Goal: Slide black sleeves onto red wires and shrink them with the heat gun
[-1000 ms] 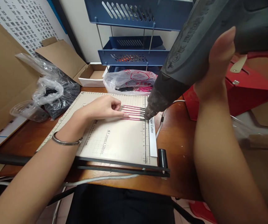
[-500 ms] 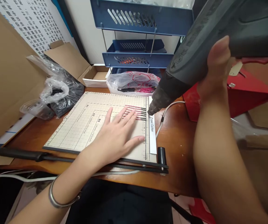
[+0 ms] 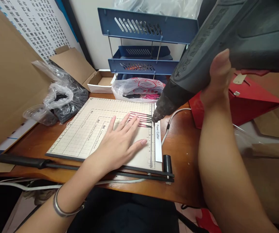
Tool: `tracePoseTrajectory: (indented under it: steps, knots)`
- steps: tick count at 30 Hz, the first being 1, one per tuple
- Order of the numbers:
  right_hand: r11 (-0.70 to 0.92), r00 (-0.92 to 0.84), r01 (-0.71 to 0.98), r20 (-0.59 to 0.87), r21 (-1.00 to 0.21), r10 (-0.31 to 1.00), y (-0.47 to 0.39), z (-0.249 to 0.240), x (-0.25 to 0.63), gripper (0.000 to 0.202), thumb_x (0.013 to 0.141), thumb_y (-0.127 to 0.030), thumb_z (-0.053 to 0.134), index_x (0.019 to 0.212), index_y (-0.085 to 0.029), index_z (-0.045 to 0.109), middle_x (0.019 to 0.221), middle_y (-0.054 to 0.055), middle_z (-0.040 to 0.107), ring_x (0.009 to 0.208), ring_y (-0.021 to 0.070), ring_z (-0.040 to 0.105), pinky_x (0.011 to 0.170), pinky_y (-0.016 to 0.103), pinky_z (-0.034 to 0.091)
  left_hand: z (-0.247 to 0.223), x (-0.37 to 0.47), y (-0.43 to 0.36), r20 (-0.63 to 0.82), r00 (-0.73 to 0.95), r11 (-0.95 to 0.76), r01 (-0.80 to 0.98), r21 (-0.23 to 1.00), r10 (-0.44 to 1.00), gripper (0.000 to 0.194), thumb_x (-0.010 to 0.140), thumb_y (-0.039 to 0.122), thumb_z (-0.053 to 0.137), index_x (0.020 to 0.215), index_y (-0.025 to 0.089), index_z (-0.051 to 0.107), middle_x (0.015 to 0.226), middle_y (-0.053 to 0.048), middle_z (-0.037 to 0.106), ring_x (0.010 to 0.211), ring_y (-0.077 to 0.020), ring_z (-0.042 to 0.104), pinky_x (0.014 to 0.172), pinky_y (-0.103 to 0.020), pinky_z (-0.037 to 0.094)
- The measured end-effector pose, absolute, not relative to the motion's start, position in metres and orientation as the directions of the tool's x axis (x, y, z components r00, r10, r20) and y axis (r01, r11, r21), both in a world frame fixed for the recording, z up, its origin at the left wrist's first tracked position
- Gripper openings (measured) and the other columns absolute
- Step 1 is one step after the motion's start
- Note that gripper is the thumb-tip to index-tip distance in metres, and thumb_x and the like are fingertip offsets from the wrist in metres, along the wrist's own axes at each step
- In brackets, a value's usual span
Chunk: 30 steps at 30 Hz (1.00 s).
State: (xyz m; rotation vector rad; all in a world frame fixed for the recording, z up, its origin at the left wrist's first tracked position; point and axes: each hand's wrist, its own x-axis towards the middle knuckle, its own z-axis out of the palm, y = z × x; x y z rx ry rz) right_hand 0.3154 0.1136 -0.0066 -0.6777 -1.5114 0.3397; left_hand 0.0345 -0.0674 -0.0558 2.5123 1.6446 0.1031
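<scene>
My left hand (image 3: 120, 140) lies flat with fingers spread on a paper cutter board (image 3: 81, 129). Its fingertips rest on a row of several thin red wires (image 3: 144, 125) with black ends, laid side by side near the board's right edge. My right hand (image 3: 218, 74) is wrapped round a large dark heat gun (image 3: 197, 55); its fingers are mostly hidden behind the body. The gun's nozzle (image 3: 157, 115) points down and left, close to the black wire ends. Whether it touches them I cannot tell.
The cutter's black handle (image 3: 23, 160) runs along the desk's front edge. Behind the board are a plastic bag of wires (image 3: 139, 89), an open box (image 3: 102, 81) and a blue rack (image 3: 144, 27). A bagged bundle (image 3: 69, 100) stands left, a red bag (image 3: 251, 97) right.
The heat gun and my right hand have shifted slightly left and down in view, with the nozzle lower along the wire ends. My left hand stays on the wires. The camera has tilted a little.
</scene>
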Motion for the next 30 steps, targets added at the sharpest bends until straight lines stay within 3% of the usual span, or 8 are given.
tracePoseTrajectory:
  steps: [5,12,16,21,26,30]
  knots:
    - [0.855,-0.029,0.189,0.867,-0.483,0.497,0.096,0.0,0.303,0.081,0.078,-0.094,0.057,0.14,-0.042,0.063,0.141,-0.005,0.068,0.152,0.0284,0.052,0.136,0.048,0.029,-0.051,0.035,-0.061,-0.054,0.427,-0.418,0.9,0.123,0.903,0.082,0.109,0.072,0.021,0.171,0.019,0.031,0.176,-0.007,0.028,0.169,-0.0314,0.014,0.137,-0.064,0.001]
    - [0.812,0.106,0.312,0.868,-0.493,0.486,0.102,-0.004,0.307,0.069,0.089,-0.087,0.048,0.146,-0.049,0.057,0.153,-0.009,0.059,0.163,0.0206,0.034,0.136,0.038,0.028,-0.047,0.042,-0.05,-0.078,0.401,-0.389,0.912,0.13,0.913,0.084,0.109,0.071,0.021,0.173,0.016,0.022,0.179,-0.005,0.018,0.17,-0.0296,0.012,0.138,-0.06,-0.002]
    - [0.849,0.096,0.279,0.892,-0.449,0.441,0.105,-0.006,0.311,0.078,0.087,-0.088,0.054,0.144,-0.037,0.061,0.148,-0.001,0.064,0.161,0.0268,0.04,0.137,0.045,0.027,-0.05,0.043,-0.045,-0.113,0.418,-0.4,0.904,0.154,0.901,0.088,0.107,0.074,0.017,0.174,0.016,0.018,0.179,-0.005,0.016,0.17,-0.0282,0.01,0.138,-0.059,-0.001]
    - [0.813,0.127,0.347,0.882,-0.468,0.454,0.101,-0.004,0.309,0.061,0.09,-0.085,0.05,0.134,-0.045,0.066,0.14,-0.007,0.069,0.154,0.0217,0.049,0.136,0.037,0.031,-0.05,0.043,-0.04,-0.089,0.394,-0.379,0.913,0.154,0.915,0.085,0.109,0.07,0.016,0.173,0.015,0.021,0.179,-0.005,0.015,0.17,-0.0266,0.01,0.138,-0.057,-0.003]
    - [0.817,0.095,0.334,0.88,-0.469,0.466,0.096,-0.002,0.307,0.072,0.085,-0.092,0.051,0.137,-0.044,0.064,0.147,-0.007,0.065,0.155,0.0229,0.048,0.137,0.038,0.029,-0.042,0.039,-0.042,-0.153,0.416,-0.386,0.903,0.19,0.897,0.093,0.104,0.079,0.019,0.174,0.017,0.017,0.179,-0.007,0.015,0.17,-0.0264,0.012,0.138,-0.055,-0.005]
    - [0.844,0.075,0.278,0.886,-0.459,0.458,0.102,-0.004,0.309,0.064,0.089,-0.085,0.056,0.136,-0.042,0.066,0.146,-0.006,0.066,0.153,0.0233,0.051,0.138,0.038,0.022,-0.041,0.039,-0.039,-0.16,0.407,-0.379,0.908,0.181,0.899,0.093,0.104,0.078,0.022,0.173,0.015,0.02,0.179,-0.009,0.016,0.17,-0.028,0.012,0.138,-0.056,-0.004]
